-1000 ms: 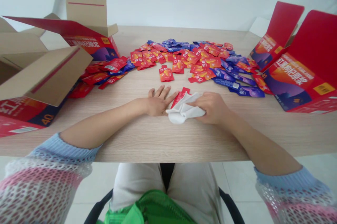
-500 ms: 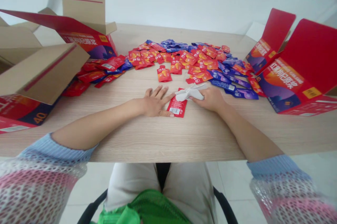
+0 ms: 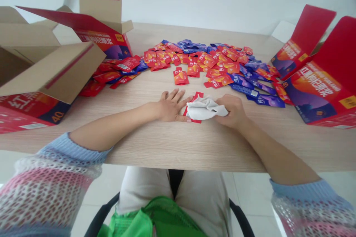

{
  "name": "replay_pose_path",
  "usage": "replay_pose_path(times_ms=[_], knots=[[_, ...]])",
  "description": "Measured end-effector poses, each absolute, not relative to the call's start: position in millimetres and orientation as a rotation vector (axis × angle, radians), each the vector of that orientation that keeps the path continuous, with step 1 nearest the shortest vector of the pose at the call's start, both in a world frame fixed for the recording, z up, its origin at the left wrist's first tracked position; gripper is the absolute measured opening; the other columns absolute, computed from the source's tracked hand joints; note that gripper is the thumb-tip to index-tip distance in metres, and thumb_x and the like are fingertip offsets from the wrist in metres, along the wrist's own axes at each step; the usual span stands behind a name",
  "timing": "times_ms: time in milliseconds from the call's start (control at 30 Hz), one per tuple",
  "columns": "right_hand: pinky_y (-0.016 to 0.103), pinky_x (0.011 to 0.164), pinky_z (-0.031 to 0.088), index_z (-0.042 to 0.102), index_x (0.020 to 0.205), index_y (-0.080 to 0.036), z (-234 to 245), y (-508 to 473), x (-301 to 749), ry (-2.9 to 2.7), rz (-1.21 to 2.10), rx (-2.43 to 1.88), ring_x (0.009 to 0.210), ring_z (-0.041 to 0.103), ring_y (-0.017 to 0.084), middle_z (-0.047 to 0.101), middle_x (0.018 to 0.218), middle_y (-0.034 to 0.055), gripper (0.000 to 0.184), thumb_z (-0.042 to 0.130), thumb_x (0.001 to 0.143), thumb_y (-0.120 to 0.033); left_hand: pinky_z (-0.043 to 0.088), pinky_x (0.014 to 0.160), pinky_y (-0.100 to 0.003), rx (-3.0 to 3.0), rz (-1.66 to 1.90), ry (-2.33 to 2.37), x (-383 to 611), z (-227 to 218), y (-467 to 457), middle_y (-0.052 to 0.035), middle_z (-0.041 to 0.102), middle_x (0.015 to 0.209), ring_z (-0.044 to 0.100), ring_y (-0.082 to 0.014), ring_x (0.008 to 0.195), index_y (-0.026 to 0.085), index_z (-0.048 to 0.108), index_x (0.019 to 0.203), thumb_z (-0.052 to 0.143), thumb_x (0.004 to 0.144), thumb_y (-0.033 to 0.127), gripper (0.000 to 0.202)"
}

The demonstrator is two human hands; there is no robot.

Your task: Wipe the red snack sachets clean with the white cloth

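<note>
My left hand [image 3: 174,106] lies open and flat, touching a red foil sachet [image 3: 197,96] mid-desk on the light wood desk [image 3: 194,148]. My right hand [image 3: 231,111] grasps a crumpled white cloth [image 3: 206,109] over that sachet. Loose red and blue sachets [image 3: 207,59] spread toward the far edge.

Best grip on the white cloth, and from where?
Pinch the white cloth at its raised crumpled middle, coming down from above. It is bunched up on the red sachet, so the fold stands proud; the right hand covers its right end and the left hand lies close on the other side.
</note>
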State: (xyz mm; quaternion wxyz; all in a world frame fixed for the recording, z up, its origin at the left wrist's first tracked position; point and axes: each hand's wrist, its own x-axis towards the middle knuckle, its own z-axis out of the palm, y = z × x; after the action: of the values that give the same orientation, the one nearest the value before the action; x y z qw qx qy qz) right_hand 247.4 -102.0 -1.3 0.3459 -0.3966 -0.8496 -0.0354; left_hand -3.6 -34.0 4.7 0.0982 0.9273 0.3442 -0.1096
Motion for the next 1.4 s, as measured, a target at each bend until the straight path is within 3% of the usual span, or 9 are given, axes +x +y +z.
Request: replay_pose_path(times_ms=[200,300,433,667,800,1000,1167,1267,1400], knots=[[0.031,0.066,0.039,0.074,0.097,-0.021,-7.7,-104.5,230.9,-2.396,0.124,-0.925,0.064,0.061,0.017,0.069,0.067,0.0036,0.028,0.061,0.081,-0.04,0.012,0.104,-0.065,2.838,-0.347,1.004,-7.2,1.1,-30.3,-0.0161,0.001,0.161,0.001,-0.0421,0.145,0.032,0.011,0.155,0.045,0.086,0.062,0.083],[0.027,0.06,0.036,0.073,0.079,-0.02,-5.8,-104.7,225.4,-2.465,0.332,-1.071,0.062,0.059,0.015,0.069,0.068,0.003,0.023,0.062,0.082,-0.04,0.011,0.103,-0.065,2.844,-0.318,1.002,-7.8,-1.0,-28.6,-0.0149,0.001,0.161,0.001,-0.0428,0.144,0.035,0.01,0.154,0.048,0.085,0.061,0.084],[0.026,0.052,0.026,0.064,0.058,-0.018,1.4,-102.5,223.9,-2.45,0.46,-1.337,0.049,0.046,0.01,0.058,0.053,-0.0011,0.039,0.062,0.082,-0.049,0.011,0.104,-0.064,2.798,-0.374,1.032,-5.1,3.5,-29.0,-0.0128,0.0,0.162,-0.001,-0.0413,0.145,0.037,0.006,0.154,0.05,0.084,0.058,0.085],[0.027,0.052,0.025,0.07,0.069,-0.02,3.0,-83.6,241.6,-2.313,0.241,-1.68,0.051,0.049,0.014,0.06,0.056,0.0019,0.046,0.054,0.082,-0.06,0.005,0.106,-0.065,2.734,-0.367,1.026,-2.9,7.5,-28.5,-0.0179,0.0,0.161,-0.004,-0.0439,0.144,0.029,0.018,0.154,0.038,0.074,0.085,0.099],[0.028,0.051,0.025,0.07,0.069,-0.018,-0.9,-74.2,257.5,-2.234,0.103,-1.781,0.054,0.05,0.016,0.063,0.061,0.0047,0.049,0.052,0.082,-0.061,0.006,0.106,-0.065,2.729,-0.354,1.027,-3.6,4.7,-29.1,-0.0188,0.0,0.16,-0.003,-0.0443,0.144,0.026,0.02,0.154,0.034,0.074,0.088,0.102],[0.027,0.048,0.024,0.058,0.051,-0.018,-0.3,-91.4,249.8,-2.024,0.175,-1.496,0.045,0.039,0.011,0.049,0.047,-0.0005,0.05,0.058,0.08,-0.058,0.007,0.106,-0.064,2.75,-0.344,1.036,-3.2,6.6,-29.5,-0.0178,0.0,0.161,-0.002,-0.043,0.144,0.028,0.017,0.154,0.034,0.076,0.085,0.098],[0.03,0.063,0.039,0.074,0.08,-0.021,5.0,-110.5,230.3,-2.323,0.18,-1.091,0.061,0.059,0.016,0.069,0.066,0.0028,0.024,0.062,0.081,-0.042,0.008,0.106,-0.063,2.739,-0.449,1.036,-2.8,7.8,-26.1,-0.0119,-0.002,0.162,-0.005,-0.0405,0.145,0.037,0.014,0.153,0.047,0.081,0.071,0.087],[0.032,0.069,0.04,0.075,0.097,-0.021,4.2,-112.2,228.4,-2.455,0.122,-0.964,0.067,0.064,0.018,0.073,0.073,0.0042,0.027,0.063,0.079,-0.036,0.006,0.106,-0.063,2.74,-0.397,1.048,-3.0,5.6,-25.2,-0.0089,-0.001,0.162,-0.004,-0.0412,0.145,0.039,0.016,0.153,0.049,0.082,0.065,0.082],[0.032,0.068,0.04,0.076,0.1,-0.024,0.8,-110.5,229.2,-2.54,0.106,-1.036,0.071,0.066,0.02,0.075,0.078,0.0037,0.027,0.065,0.079,-0.036,0.006,0.105,-0.065,2.717,-0.388,1.045,-1.4,7.3,-26.1,-0.0077,0.001,0.162,-0.002,-0.0428,0.144,0.04,0.018,0.152,0.05,0.081,0.066,0.083]])
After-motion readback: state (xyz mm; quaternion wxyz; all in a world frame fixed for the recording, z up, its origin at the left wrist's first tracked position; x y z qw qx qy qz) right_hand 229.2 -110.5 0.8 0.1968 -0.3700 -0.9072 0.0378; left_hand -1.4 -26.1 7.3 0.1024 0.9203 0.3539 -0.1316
